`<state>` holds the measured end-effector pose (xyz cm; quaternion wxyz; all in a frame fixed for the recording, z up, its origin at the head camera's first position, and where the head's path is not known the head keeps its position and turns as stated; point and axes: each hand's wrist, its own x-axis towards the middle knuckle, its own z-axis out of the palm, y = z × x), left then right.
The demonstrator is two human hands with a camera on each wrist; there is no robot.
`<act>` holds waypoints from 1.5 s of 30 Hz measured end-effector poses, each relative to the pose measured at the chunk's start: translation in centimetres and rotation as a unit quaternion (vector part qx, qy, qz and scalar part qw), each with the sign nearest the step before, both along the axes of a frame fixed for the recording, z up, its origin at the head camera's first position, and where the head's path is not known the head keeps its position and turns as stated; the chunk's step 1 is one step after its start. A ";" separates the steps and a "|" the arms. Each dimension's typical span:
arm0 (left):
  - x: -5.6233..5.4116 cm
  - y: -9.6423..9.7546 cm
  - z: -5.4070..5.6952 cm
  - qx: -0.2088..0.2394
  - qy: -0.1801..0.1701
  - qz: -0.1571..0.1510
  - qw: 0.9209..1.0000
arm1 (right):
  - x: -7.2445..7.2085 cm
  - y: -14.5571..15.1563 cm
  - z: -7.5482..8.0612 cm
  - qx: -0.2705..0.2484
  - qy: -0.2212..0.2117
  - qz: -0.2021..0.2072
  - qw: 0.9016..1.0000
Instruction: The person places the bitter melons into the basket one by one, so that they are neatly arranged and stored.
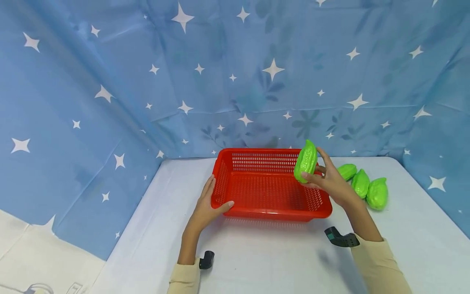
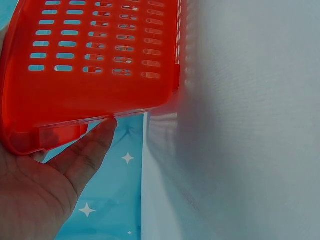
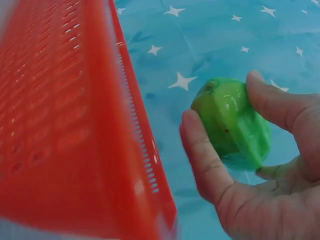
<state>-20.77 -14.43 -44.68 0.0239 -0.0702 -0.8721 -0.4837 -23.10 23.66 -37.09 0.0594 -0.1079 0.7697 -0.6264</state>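
A red plastic basket (image 1: pixel 268 212) with slotted walls stands on the white table. At its left front corner my left hand (image 1: pixel 205 208) holds the rim, thumb over the front edge and fingers along the left side. In the left wrist view, fingers (image 2: pixel 95 150) reach under the rim. My right hand (image 1: pixel 332 181) pinches a glossy green ribbed fruit (image 1: pixel 306 161) with a pointed tip, upright over the basket's right end. The right wrist view shows the fruit (image 3: pixel 230 122) between thumb and fingers, a brownish spot at one end.
Three similar green fruits (image 1: pixel 377 194) lie on the table (image 1: pixel 271 261) to the right of the basket, partly behind my right hand. A blue star-patterned curtain (image 1: pixel 235 81) hangs behind and on both sides. Dark bands with small devices (image 1: pixel 341 239) sit on both wrists.
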 end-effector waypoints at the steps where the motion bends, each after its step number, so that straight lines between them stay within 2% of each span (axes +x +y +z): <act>1: 0.0 0.0 0.0 -0.001 0.001 0.001 1.000 | -0.2 -0.2 0.1 -0.001 -0.005 0.001 1.000; 7: 0.0 0.0 -0.2 -0.004 0.004 0.004 1.000 | -1.5 -1.8 0.6 -0.006 -0.018 0.009 1.000; 12: 0.0 0.1 -0.2 -0.004 0.007 0.005 1.000 | -2.5 -3.6 0.8 -0.004 -0.038 0.038 0.999; 19: 0.0 0.0 -0.3 -0.003 0.004 0.010 1.000 | -4.2 -6.2 0.4 0.006 -0.099 0.080 0.992; 30: 0.0 0.2 -0.3 -0.012 0.009 0.016 1.000 | -5.7 -9.1 0.0 -0.009 -0.130 0.101 0.986; 39: 0.0 0.3 -0.3 -0.014 0.010 0.020 1.000 | -7.1 -10.8 -1.1 -0.001 -0.174 0.119 0.978; 45: 0.0 0.3 -0.3 -0.016 0.011 0.017 1.000 | -8.1 -12.1 -1.4 0.021 -0.228 0.141 0.963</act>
